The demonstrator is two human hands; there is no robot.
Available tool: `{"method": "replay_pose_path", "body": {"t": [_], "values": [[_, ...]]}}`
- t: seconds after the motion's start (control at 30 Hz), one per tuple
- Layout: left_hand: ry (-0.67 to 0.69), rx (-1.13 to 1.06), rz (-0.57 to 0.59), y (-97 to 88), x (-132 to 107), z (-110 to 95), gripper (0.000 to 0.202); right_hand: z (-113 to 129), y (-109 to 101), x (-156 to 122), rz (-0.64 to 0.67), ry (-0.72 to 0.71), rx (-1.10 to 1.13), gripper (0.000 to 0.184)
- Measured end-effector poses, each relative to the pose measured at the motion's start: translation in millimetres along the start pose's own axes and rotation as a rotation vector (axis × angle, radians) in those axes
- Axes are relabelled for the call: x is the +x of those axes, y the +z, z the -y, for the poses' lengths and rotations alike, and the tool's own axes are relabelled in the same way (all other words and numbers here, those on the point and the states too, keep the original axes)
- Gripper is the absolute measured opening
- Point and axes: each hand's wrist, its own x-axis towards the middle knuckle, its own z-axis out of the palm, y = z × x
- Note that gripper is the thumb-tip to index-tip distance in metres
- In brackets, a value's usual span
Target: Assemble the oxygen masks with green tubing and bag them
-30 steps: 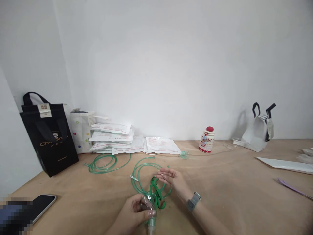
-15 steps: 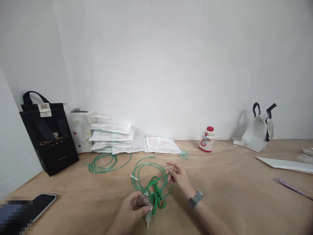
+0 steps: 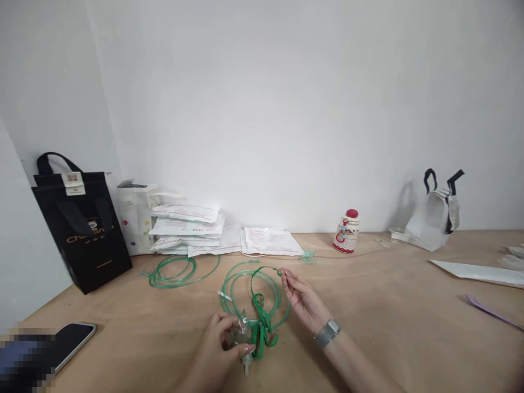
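My left hand [image 3: 221,344] is closed around a clear plastic oxygen mask [image 3: 242,333] just above the table, its short connector pointing toward me. A tangled green elastic strap [image 3: 262,327] lies against the mask's right side. To the right and farther away, my right hand [image 3: 301,297] pinches one end of that strap between thumb and fingers, so a loop of it rises from the tangle. Behind both hands a coil of green tubing [image 3: 229,281] rests on the table, with a small white clip [image 3: 225,296] at its left side.
Another green tubing coil [image 3: 172,273] lies at left, before stacked white packets [image 3: 186,228]. A black bag [image 3: 82,234] and a phone [image 3: 76,341] are farther left. A red-topped bottle [image 3: 347,232], a white bag [image 3: 429,221] and purple tweezers-like item [image 3: 491,311] are at right.
My right hand now holds the strap end, which arcs up from the tangle; the hand has turned and its fingers have closed. My left hand keeps the mask, slightly tilted.
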Motion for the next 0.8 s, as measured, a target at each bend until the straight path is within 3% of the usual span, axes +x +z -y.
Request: {"method": "replay_pose_path", "body": {"t": [0.23, 0.67, 0.8], "values": [[-0.015, -0.239, 0.207, 1.6, 2.2, 0.1, 0.023, -1.0, 8.0, -10.9, 0.075, 0.107, -0.059, 0.013], [-0.074, -0.480, 0.185, -6.9, 6.2, -13.5, 0.025, 3.5, 2.0, -3.4, 0.040, 0.002, -0.088, 0.022], [-0.106, -0.602, 0.161, -7.3, 4.9, -16.2, 0.024, 2.5, -3.9, 0.4, -0.022, -0.034, -0.113, 0.009]]}}
